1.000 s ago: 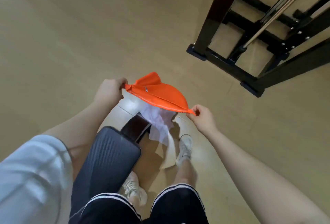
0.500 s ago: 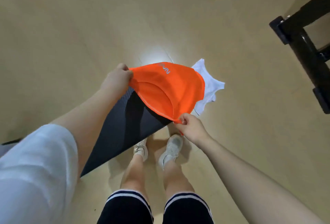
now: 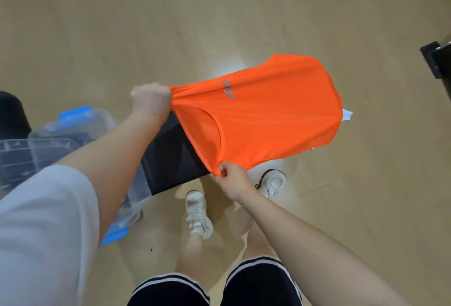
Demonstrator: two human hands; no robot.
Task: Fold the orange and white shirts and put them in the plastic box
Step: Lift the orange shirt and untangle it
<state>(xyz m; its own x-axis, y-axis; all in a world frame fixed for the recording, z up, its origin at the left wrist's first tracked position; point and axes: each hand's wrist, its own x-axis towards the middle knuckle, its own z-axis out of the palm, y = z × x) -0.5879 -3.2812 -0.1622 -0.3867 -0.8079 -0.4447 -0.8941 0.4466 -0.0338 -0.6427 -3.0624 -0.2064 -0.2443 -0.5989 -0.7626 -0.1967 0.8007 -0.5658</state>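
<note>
An orange sleeveless shirt with a small grey logo hangs spread in the air in front of me. My left hand grips one shoulder strap in a fist. My right hand pinches the other strap lower down. Only a small corner of the white shirt shows past the orange shirt's right edge; the rest is hidden behind it. A clear plastic box with blue latches sits at the left, partly covered by my left arm.
A black padded bench lies under the orange shirt, next to the box. My feet in white shoes stand on the wooden floor. A black metal frame foot is at the right edge.
The orange shirt has spread out wider and swung to the right, now covering almost all of the white shirt. The view turned left, bringing the plastic box into sight.
</note>
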